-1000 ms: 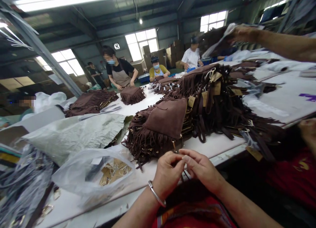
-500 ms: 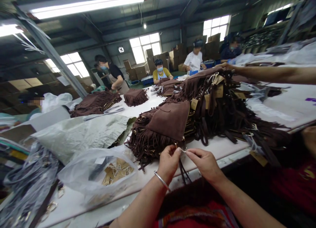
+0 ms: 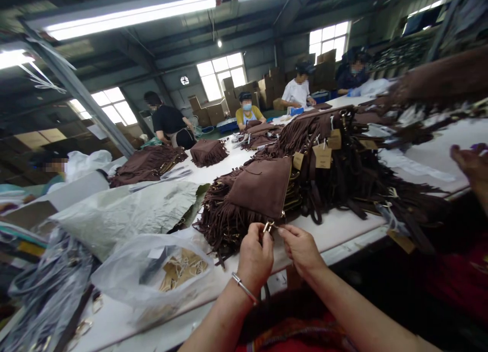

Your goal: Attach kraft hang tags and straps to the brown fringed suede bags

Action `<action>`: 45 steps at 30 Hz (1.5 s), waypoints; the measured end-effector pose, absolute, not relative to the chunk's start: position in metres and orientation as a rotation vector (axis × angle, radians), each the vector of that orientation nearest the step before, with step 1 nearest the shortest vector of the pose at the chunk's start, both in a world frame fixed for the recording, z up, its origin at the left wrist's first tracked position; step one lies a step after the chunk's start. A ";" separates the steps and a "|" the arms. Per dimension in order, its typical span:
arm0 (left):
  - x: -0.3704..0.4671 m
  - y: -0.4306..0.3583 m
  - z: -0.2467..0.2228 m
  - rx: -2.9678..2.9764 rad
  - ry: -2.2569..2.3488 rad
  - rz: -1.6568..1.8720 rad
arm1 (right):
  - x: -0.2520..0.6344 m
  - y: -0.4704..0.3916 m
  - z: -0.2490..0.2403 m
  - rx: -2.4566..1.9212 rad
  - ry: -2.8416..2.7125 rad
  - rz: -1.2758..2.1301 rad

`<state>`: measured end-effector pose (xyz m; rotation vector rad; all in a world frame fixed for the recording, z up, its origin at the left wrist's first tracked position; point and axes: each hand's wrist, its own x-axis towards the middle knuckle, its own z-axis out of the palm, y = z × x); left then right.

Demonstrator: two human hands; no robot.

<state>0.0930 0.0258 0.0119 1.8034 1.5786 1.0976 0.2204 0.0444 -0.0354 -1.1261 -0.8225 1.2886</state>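
Over the table's front edge, my left hand is closed round a small gold metal clasp, which sticks up between thumb and fingers. My right hand pinches at the clasp's right side; what lies between those fingertips is too small to make out. Part of a dark strap hangs below my left hand. Right behind both hands lies a stack of brown fringed bags with gold zippers, its fringe toward the left.
Left of my hands is a clear plastic bag holding tags with white strings. More fringed bags with tan tags are piled to the right. A co-worker's hand is at the right edge, near a blurred brown bag. Other people work behind.
The gold clasp now shows in my left hand, where a whitish string stretched between my fingertips before. At right, a co-worker's arm has left the pile and a brown fringed bag is in motion.
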 end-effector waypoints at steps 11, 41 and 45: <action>0.097 0.024 -0.001 1.737 1.575 1.077 | 0.208 0.047 -0.019 -0.915 -0.654 1.520; 0.081 0.040 0.063 1.549 1.047 1.249 | 0.236 0.038 -0.005 -1.027 -1.219 1.233; 0.082 0.030 0.052 1.092 0.926 1.137 | 0.252 0.028 -0.009 -1.106 -1.334 1.178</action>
